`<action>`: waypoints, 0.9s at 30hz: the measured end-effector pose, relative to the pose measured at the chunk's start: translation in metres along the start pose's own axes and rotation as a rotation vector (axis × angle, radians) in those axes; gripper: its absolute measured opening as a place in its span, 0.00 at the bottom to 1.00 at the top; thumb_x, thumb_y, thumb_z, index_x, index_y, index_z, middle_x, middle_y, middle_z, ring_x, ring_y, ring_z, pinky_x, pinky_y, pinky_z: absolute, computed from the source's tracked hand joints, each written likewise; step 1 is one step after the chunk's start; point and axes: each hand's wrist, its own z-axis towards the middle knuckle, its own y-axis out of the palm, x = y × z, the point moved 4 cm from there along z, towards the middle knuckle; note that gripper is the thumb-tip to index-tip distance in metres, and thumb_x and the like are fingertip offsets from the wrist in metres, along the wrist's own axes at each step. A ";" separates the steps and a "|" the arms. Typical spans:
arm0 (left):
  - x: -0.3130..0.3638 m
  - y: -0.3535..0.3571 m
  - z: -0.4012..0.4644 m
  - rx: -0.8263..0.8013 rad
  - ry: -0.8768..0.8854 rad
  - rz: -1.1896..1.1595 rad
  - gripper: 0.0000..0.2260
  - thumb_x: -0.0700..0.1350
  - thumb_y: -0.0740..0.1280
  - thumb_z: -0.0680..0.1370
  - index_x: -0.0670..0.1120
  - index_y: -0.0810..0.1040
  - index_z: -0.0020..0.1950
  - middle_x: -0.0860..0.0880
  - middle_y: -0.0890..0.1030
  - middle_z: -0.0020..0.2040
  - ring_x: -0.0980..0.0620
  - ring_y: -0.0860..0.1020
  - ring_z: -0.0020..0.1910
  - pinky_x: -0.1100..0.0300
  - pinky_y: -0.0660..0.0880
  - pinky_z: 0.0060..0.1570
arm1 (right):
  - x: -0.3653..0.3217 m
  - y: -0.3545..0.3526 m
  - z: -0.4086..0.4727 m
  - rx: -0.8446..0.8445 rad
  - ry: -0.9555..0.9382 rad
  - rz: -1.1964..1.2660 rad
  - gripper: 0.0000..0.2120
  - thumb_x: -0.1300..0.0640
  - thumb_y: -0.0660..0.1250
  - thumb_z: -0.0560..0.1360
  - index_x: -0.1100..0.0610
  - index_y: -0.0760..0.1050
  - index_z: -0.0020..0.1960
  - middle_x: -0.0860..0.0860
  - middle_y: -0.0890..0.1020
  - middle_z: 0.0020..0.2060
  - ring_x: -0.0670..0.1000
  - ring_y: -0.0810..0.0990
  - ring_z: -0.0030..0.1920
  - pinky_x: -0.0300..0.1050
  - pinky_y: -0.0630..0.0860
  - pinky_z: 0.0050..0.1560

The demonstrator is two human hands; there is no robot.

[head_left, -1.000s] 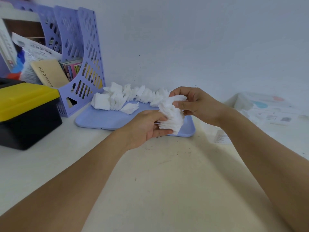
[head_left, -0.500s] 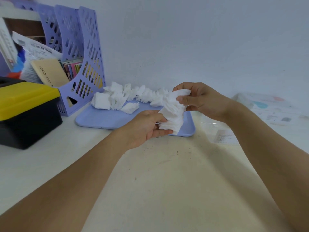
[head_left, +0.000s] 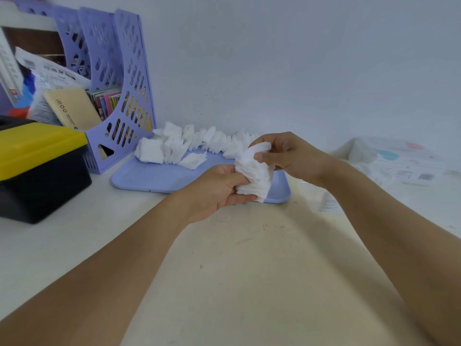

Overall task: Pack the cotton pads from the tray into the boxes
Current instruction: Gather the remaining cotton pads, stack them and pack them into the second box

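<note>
Stack of pads point(head_left: 254, 174) pinched between both hands, left hand point(head_left: 219, 189) under at 7 o'clock, right hand point(head_left: 287, 156) capping at 1 o'clock, probably squaring edges for boxing; remaining pads point(head_left: 189, 146) along tray point(head_left: 149, 177) far edge, bench point(head_left: 249, 258) beneath.

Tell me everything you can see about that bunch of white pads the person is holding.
The stack of cotton pads is white, soft-looking and made of many thin square sheets, fanned loosely and bent. It is held above the near right corner of the blue tray. The left hand grips its lower end; the right hand pinches its top.
</note>
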 end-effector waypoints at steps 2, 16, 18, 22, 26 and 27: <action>0.000 -0.001 0.000 0.009 0.004 -0.002 0.11 0.38 0.59 0.85 0.42 0.80 0.61 0.46 0.85 0.56 0.53 0.84 0.52 0.61 0.81 0.51 | 0.000 0.001 0.000 0.032 0.000 0.003 0.09 0.66 0.65 0.81 0.66 0.79 0.60 0.57 0.83 0.48 0.49 0.82 0.49 0.41 0.80 0.49; 0.000 -0.002 0.000 0.037 -0.029 -0.109 0.14 0.45 0.64 0.83 0.39 0.78 0.65 0.42 0.83 0.62 0.49 0.83 0.57 0.58 0.82 0.53 | -0.010 0.003 0.003 0.209 -0.210 -0.225 0.08 0.65 0.74 0.74 0.58 0.85 0.53 0.50 0.84 0.52 0.47 0.82 0.53 0.42 0.79 0.53; 0.000 -0.002 -0.001 0.027 -0.033 -0.136 0.13 0.44 0.64 0.83 0.40 0.79 0.64 0.43 0.84 0.60 0.49 0.84 0.56 0.58 0.82 0.52 | -0.009 0.000 0.003 0.282 -0.217 -0.194 0.08 0.64 0.76 0.73 0.57 0.86 0.52 0.51 0.84 0.53 0.46 0.82 0.54 0.44 0.80 0.52; 0.001 -0.003 -0.001 0.013 -0.042 -0.203 0.12 0.44 0.66 0.82 0.40 0.80 0.62 0.42 0.84 0.59 0.47 0.84 0.55 0.57 0.82 0.53 | -0.012 -0.003 0.000 0.278 -0.247 -0.114 0.08 0.64 0.73 0.76 0.60 0.85 0.54 0.53 0.85 0.53 0.48 0.83 0.55 0.43 0.81 0.54; 0.001 -0.004 -0.001 0.019 -0.047 -0.241 0.13 0.44 0.67 0.81 0.39 0.79 0.63 0.41 0.83 0.60 0.47 0.84 0.55 0.57 0.82 0.51 | -0.011 -0.007 -0.002 0.205 -0.215 0.012 0.10 0.64 0.69 0.79 0.62 0.83 0.59 0.52 0.86 0.55 0.49 0.84 0.57 0.44 0.81 0.57; 0.001 -0.003 -0.001 0.020 -0.051 -0.244 0.14 0.44 0.67 0.81 0.38 0.79 0.64 0.41 0.83 0.61 0.46 0.83 0.55 0.57 0.82 0.51 | -0.011 -0.006 -0.003 0.194 -0.213 0.045 0.10 0.65 0.68 0.79 0.62 0.82 0.60 0.51 0.87 0.53 0.48 0.85 0.55 0.41 0.81 0.54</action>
